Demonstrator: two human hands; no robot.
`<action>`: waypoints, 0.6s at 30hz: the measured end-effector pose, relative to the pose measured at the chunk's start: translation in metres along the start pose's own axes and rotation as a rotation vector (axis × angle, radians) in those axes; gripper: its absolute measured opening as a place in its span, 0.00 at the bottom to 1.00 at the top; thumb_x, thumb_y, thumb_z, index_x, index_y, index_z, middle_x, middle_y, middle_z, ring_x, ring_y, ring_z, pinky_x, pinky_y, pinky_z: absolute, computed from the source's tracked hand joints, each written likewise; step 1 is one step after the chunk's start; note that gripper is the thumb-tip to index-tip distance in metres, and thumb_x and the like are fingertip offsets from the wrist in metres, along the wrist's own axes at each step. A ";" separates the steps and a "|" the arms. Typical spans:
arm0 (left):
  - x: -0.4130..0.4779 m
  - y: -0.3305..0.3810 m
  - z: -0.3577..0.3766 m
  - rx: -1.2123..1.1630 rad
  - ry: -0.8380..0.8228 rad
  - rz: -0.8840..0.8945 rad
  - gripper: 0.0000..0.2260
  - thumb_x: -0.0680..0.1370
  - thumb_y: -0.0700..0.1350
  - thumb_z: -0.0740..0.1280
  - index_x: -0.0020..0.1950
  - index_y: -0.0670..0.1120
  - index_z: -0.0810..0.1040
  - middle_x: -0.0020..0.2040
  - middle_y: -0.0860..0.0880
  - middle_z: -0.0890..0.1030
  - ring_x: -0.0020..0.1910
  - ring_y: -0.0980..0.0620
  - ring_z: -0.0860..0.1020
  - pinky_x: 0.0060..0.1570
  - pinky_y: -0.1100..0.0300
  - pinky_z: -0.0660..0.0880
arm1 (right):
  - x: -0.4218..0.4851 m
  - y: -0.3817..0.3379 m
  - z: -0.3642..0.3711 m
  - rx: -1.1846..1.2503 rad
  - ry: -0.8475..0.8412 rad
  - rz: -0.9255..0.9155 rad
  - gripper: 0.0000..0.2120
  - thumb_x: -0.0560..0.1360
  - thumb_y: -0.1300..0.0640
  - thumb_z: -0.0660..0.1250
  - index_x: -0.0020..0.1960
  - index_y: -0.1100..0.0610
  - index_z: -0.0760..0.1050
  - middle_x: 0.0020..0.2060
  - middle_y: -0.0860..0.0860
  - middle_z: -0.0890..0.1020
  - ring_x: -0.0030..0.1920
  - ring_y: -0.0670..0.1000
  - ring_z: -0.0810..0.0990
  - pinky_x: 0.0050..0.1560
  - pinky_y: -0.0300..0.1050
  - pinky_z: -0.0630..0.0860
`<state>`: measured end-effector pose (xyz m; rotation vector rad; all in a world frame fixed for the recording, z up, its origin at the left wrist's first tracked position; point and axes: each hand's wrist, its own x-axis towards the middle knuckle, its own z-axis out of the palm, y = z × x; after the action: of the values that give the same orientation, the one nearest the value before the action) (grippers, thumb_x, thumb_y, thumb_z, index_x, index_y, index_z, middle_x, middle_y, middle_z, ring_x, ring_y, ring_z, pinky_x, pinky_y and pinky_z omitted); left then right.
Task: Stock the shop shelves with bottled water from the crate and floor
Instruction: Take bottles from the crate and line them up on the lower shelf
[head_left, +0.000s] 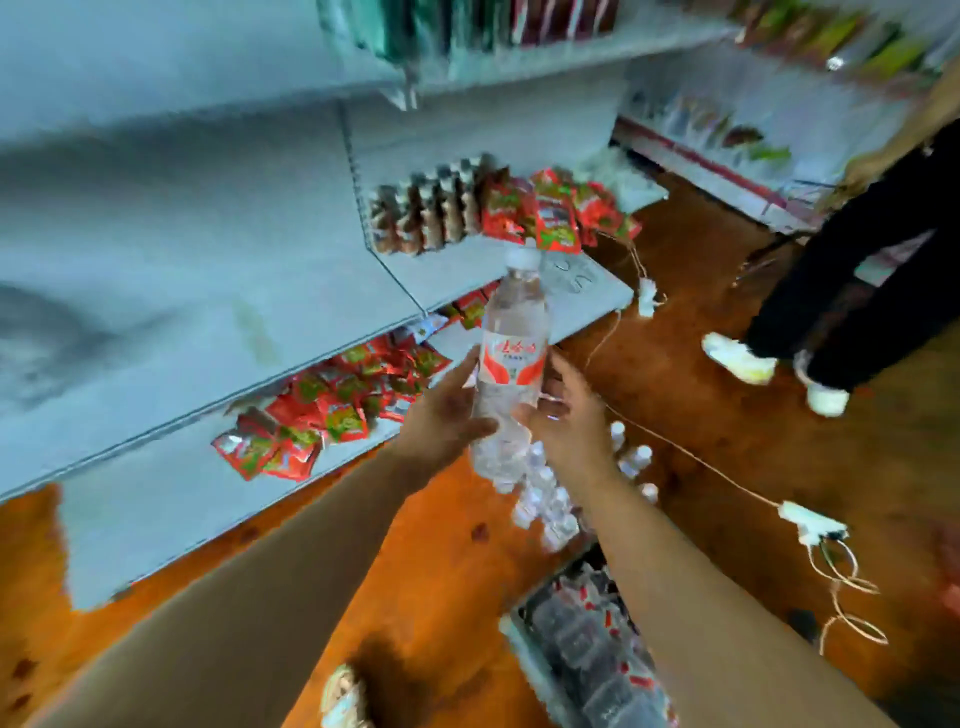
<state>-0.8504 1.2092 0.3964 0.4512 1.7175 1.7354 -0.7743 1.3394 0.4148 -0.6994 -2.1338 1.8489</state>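
Head view: at centre, the left hand (447, 410) grips an upright water bottle (514, 358), thumb across its front. The right hand (569, 418) touches the other side; blur hides whether it grips. At 5 o'clock stand the floor bottles (550, 499), then the crate (587, 639); at 9 o'clock, the shelf (208, 291).

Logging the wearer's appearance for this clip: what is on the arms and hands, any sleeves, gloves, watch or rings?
No gloves on the left hand or the right hand. The left forearm and right forearm show no sleeve down to the frame edge, and neither wrist carries a watch or band. The picture is too blurred to rule out a ring.
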 end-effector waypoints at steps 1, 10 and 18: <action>-0.012 0.016 -0.022 -0.005 0.059 0.029 0.37 0.70 0.28 0.68 0.74 0.49 0.61 0.60 0.43 0.78 0.52 0.56 0.77 0.49 0.63 0.74 | 0.004 -0.018 0.024 -0.008 -0.043 -0.038 0.31 0.71 0.68 0.69 0.69 0.50 0.65 0.61 0.56 0.77 0.57 0.53 0.77 0.59 0.50 0.75; -0.090 0.052 -0.227 -0.077 0.555 0.128 0.37 0.69 0.23 0.65 0.70 0.54 0.63 0.54 0.48 0.79 0.44 0.61 0.81 0.48 0.66 0.78 | 0.030 -0.086 0.261 -0.039 -0.407 -0.143 0.28 0.68 0.72 0.68 0.54 0.43 0.66 0.53 0.56 0.79 0.49 0.51 0.79 0.46 0.36 0.75; -0.081 -0.010 -0.395 -0.036 0.862 0.065 0.31 0.72 0.31 0.69 0.69 0.54 0.67 0.58 0.49 0.78 0.55 0.52 0.77 0.45 0.73 0.75 | 0.079 -0.041 0.452 -0.107 -0.527 -0.171 0.27 0.68 0.69 0.71 0.59 0.46 0.68 0.49 0.43 0.77 0.50 0.46 0.78 0.47 0.32 0.74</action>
<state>-1.0464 0.8573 0.3694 -0.3288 2.2348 2.1766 -1.0636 0.9839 0.3652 -0.0313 -2.5213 1.9961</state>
